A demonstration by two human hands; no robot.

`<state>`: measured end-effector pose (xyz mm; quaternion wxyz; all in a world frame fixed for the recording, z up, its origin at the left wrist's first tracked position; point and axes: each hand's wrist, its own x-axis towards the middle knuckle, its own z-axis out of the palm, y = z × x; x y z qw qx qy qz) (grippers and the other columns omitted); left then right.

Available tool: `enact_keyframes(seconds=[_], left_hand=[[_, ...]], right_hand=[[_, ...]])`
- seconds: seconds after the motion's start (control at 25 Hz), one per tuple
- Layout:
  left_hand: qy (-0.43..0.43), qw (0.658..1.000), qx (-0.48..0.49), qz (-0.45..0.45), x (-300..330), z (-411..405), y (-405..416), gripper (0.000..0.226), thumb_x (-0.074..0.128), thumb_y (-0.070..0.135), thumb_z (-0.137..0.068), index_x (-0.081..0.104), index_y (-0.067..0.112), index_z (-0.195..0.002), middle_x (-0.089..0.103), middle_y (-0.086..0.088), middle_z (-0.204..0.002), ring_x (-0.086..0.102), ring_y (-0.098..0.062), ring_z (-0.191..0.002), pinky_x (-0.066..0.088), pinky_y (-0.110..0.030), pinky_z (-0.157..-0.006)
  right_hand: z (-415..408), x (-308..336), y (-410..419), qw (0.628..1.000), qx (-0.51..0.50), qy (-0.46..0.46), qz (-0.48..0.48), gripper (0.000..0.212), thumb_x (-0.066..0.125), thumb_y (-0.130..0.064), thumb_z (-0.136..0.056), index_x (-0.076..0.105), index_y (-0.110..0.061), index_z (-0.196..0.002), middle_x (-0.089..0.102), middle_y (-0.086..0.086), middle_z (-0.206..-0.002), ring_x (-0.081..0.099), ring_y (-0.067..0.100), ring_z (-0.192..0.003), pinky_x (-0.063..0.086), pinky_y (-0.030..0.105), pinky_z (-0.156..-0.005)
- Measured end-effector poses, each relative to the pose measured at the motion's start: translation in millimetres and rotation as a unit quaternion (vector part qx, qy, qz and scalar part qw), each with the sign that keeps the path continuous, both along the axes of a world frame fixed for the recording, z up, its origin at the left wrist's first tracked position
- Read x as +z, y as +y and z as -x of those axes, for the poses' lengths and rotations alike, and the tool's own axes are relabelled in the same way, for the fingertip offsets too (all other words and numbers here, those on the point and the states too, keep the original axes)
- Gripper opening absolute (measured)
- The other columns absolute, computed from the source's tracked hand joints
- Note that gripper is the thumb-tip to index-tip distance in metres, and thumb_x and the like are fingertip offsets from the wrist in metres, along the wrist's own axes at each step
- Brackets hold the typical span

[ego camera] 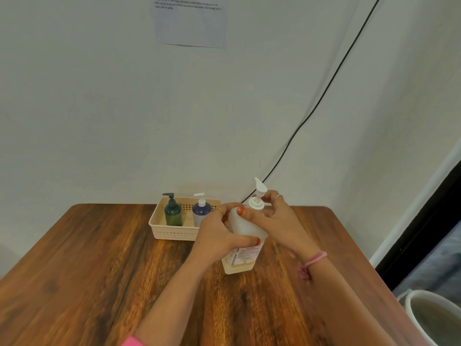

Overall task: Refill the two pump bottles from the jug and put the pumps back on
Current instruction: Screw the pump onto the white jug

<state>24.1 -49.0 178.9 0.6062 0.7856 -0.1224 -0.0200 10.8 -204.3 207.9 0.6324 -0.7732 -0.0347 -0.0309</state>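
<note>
The label on the jug [243, 255] reads "BIOCHEK" in vertical purple letters; its smaller print is illegible. At 12 o'clock, the sheet [190, 21] on the wall carries printed lines too small to read reliably.

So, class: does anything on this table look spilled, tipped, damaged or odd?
Nothing stands out. The jug is upright in both hands, the green bottle and purple bottle stand in the basket, and the table shows no spill.
</note>
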Motion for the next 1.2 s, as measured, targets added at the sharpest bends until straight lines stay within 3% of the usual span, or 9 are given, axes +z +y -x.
enact_keyframes(seconds=[0.08,0.2,0.28,0.4,0.6,0.72,0.92,1.04,1.2], left_hand=[[0.011,1.0,0.001,0.009,-0.9,-0.8,3.0,0.076,0.091,0.021,-0.053,0.056,0.029,-0.12,0.063,0.013,-0.107,0.06,-0.003,-0.095,0.05,-0.008,-0.061],[0.015,1.0,0.002,0.016,-1.9,0.2,4.6,0.076,0.092,0.02,-0.053,0.056,0.03,-0.119,0.062,0.014,-0.107,0.06,-0.002,-0.096,0.052,-0.011,-0.064],[0.011,1.0,0.005,0.017,-2.5,1.0,3.5,0.076,0.092,0.019,-0.052,0.055,0.032,-0.117,0.062,0.013,-0.108,0.06,-0.003,-0.097,0.054,-0.015,-0.067],[0.012,1.0,0.009,0.012,-2.9,1.3,3.8,0.075,0.092,0.02,-0.052,0.054,0.033,-0.116,0.063,0.014,-0.107,0.061,-0.002,-0.096,0.053,-0.014,-0.066],[0.034,0.999,0.003,0.03,-4.7,1.2,8.3,0.072,0.091,0.017,-0.052,0.056,0.033,-0.113,0.064,0.012,-0.107,0.062,-0.002,-0.094,0.051,-0.01,-0.06],[0.034,0.999,-0.004,0.036,-5.5,2.2,7.6,0.07,0.091,0.015,-0.054,0.054,0.036,-0.11,0.063,0.015,-0.104,0.061,0.0,-0.092,0.05,-0.009,-0.059],[0.038,0.998,0.001,0.042,-9.1,0.6,6.4,0.073,0.092,0.018,-0.052,0.056,0.029,-0.115,0.065,0.012,-0.106,0.063,-0.001,-0.091,0.052,-0.012,-0.062],[0.05,0.997,0.0,0.053,-12.5,-0.9,8.3,0.074,0.093,0.016,-0.05,0.057,0.028,-0.114,0.066,0.007,-0.107,0.066,-0.005,-0.093,0.056,-0.02,-0.069],[0.053,0.997,-0.004,0.054,-13.4,-1.2,7.8,0.071,0.093,0.015,-0.05,0.054,0.037,-0.107,0.064,0.01,-0.107,0.064,-0.005,-0.094,0.057,-0.021,-0.068]], right_hand=[[4.5,3.6,-5.4,0.994,0.068,0.011,-0.08,0.054,0.074,-0.024,-0.077,0.051,-0.025,-0.126,0.07,0.003,-0.111,0.069,0.023,-0.095,0.056,0.043,-0.082],[7.6,4.9,-3.3,0.993,0.061,-0.024,-0.097,0.038,0.069,-0.009,-0.082,0.059,-0.012,-0.119,0.074,0.007,-0.102,0.07,0.024,-0.093,0.057,0.04,-0.078],[6.3,1.6,3.9,0.996,-0.006,-0.035,-0.076,0.042,0.078,-0.015,-0.075,0.055,-0.007,-0.11,0.074,0.007,-0.095,0.071,0.023,-0.087,0.059,0.041,-0.074],[5.1,-2.0,11.4,0.996,-0.074,-0.049,-0.002,0.047,0.082,-0.032,-0.069,0.051,-0.02,-0.102,0.071,0.001,-0.095,0.071,0.012,-0.082,0.059,0.036,-0.07],[8.6,1.1,1.1,0.995,0.08,-0.004,-0.068,0.047,0.069,-0.014,-0.084,0.05,-0.024,-0.126,0.073,-0.003,-0.104,0.07,0.02,-0.093,0.058,0.038,-0.078],[7.5,0.6,1.1,0.996,0.046,-0.033,-0.075,0.04,0.073,-0.006,-0.079,0.057,-0.014,-0.115,0.074,0.003,-0.102,0.071,0.021,-0.092,0.058,0.04,-0.077],[3.0,-10.5,9.5,0.999,-0.03,-0.028,-0.001,0.057,0.083,-0.037,-0.067,0.049,-0.022,-0.111,0.071,0.004,-0.106,0.071,0.017,-0.088,0.058,0.045,-0.077],[3.2,-7.0,1.8,0.997,0.066,-0.006,-0.049,0.058,0.073,-0.024,-0.081,0.045,-0.032,-0.132,0.064,0.0,-0.122,0.069,0.02,-0.098,0.057,0.042,-0.081],[1.6,-4.4,-2.5,0.997,0.064,-0.018,-0.035,0.041,0.073,-0.013,-0.081,0.057,-0.013,-0.118,0.072,0.006,-0.106,0.07,0.021,-0.095,0.057,0.042,-0.08]])
